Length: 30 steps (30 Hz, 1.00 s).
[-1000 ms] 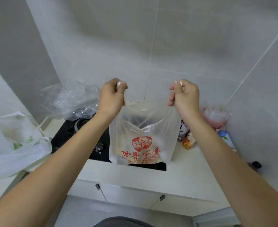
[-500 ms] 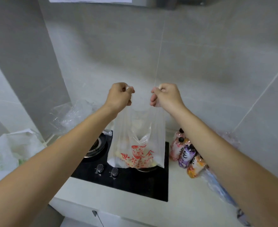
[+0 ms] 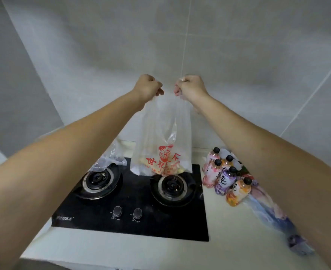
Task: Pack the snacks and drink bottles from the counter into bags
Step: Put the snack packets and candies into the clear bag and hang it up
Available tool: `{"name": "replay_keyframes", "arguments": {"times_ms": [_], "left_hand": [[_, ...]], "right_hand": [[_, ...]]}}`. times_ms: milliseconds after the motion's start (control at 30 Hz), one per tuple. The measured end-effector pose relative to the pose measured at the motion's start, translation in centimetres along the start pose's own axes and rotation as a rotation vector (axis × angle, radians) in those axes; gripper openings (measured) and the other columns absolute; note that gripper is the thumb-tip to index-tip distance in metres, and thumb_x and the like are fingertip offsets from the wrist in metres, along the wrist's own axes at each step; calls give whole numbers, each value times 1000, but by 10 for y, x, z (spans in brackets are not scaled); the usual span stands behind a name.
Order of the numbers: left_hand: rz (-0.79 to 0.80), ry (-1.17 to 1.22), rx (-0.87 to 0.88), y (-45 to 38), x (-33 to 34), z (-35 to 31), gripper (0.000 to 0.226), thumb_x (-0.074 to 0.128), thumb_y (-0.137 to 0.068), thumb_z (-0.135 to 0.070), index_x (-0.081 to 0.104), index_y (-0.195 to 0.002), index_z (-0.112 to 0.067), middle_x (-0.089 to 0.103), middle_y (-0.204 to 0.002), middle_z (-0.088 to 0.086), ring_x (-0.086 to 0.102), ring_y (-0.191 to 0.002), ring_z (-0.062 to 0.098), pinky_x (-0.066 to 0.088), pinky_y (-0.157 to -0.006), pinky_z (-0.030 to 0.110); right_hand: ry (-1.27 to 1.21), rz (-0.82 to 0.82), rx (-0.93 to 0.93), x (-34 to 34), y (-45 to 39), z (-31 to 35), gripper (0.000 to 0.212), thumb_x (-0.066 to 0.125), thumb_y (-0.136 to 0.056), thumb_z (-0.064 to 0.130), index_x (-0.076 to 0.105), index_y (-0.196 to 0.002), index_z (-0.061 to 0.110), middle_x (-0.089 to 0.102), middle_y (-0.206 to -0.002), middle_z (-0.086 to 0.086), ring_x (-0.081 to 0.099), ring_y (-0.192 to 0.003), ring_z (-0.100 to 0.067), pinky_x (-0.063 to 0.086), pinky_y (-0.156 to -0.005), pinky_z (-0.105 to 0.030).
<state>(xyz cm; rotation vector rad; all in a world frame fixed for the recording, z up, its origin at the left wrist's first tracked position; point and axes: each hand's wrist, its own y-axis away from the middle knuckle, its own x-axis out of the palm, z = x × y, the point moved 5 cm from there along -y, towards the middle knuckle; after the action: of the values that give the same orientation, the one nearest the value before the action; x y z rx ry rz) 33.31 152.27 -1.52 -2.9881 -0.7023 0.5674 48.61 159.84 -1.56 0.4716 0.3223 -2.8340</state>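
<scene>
A clear plastic bag with red print [image 3: 161, 149] hangs in the air above the right burner of the stove. My left hand [image 3: 148, 87] grips its left handle and my right hand [image 3: 190, 87] grips its right handle, the two fists close together at the top. Pale snacks show through the bag's bottom. Several drink bottles with black caps [image 3: 222, 176], pink, purple and orange, stand on the counter to the right of the stove. A snack packet in a clear wrapper [image 3: 272, 213] lies beside them, partly hidden by my right forearm.
A black two-burner gas stove [image 3: 133, 203] with two knobs fills the middle of the pale counter [image 3: 238, 246]. Another crumpled clear bag [image 3: 110, 160] lies at the stove's back left. Grey tiled walls close in behind and on both sides.
My hands have come together, narrowing the bag's mouth, and lifted the bag higher. The view has shifted right, so the stove and the bottles are now in full view.
</scene>
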Motion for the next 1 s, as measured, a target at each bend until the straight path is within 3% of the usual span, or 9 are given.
{"name": "replay_keyframes", "arguments": {"times_ms": [200,300,333,433,533,733,867,933,1000], "left_hand": [[85,-25,-19,-49,4,35,8,52,-96,-12,58,-100,-6,73,-85,10,59,-74,17,40,-63,29],[105,-6,-32,-67,5,59,9,50,-99,-12,57,-99,-6,72,-86,9,62,-82,18,42,-64,26],[104,4,-38,-73,5,68,9,50,-100,-12,57,-98,-7,71,-84,7,62,-86,19,43,-65,26],[102,28,-57,-88,6,89,10,50,-100,-14,55,-93,-9,69,-79,1,57,-88,20,42,-71,30],[114,33,-94,-97,12,109,10,50,-99,-12,56,-92,-9,67,-77,2,56,-87,22,42,-72,31],[131,19,-124,-103,29,147,8,51,-98,-11,57,-92,-12,66,-83,1,66,-90,19,44,-79,31],[128,15,-136,-106,35,155,11,53,-94,-10,55,-85,-15,65,-85,1,67,-86,18,45,-78,32],[122,-17,-153,-108,37,159,11,54,-93,-11,55,-82,-15,67,-85,1,69,-93,24,46,-79,32],[96,-121,-164,-108,35,162,9,55,-92,-13,57,-83,-13,71,-93,6,69,-98,27,48,-79,33]], "right_hand": [[79,-42,56,36,-46,-28,13,54,-91,10,61,-80,15,70,-72,-3,63,-62,-17,43,-54,-21],[75,-54,89,51,-58,-46,13,54,-95,10,58,-84,15,70,-78,-5,62,-61,-16,42,-48,-15],[68,-58,102,56,-64,-53,14,55,-95,11,58,-82,15,71,-80,-6,64,-64,-18,46,-52,-16],[19,-59,146,71,-81,-77,22,56,-94,11,55,-73,16,72,-78,-1,71,-80,-27,60,-83,-40],[17,-35,177,83,-86,-95,21,56,-94,11,60,-74,15,72,-76,-1,72,-84,-28,59,-90,-44],[64,8,197,90,-84,-129,22,51,-92,10,60,-74,19,72,-80,-1,74,-88,-27,60,-91,-46],[149,74,212,88,-85,-135,21,52,-94,15,63,-75,17,75,-83,-4,72,-95,-30,57,-86,-37],[250,91,185,87,-85,-136,18,53,-91,20,58,-74,17,71,-83,-9,65,-85,-33,48,-73,-33],[347,92,143,86,-84,-136,20,55,-92,21,52,-73,20,55,-75,-8,52,-74,-29,38,-67,-33]]}}
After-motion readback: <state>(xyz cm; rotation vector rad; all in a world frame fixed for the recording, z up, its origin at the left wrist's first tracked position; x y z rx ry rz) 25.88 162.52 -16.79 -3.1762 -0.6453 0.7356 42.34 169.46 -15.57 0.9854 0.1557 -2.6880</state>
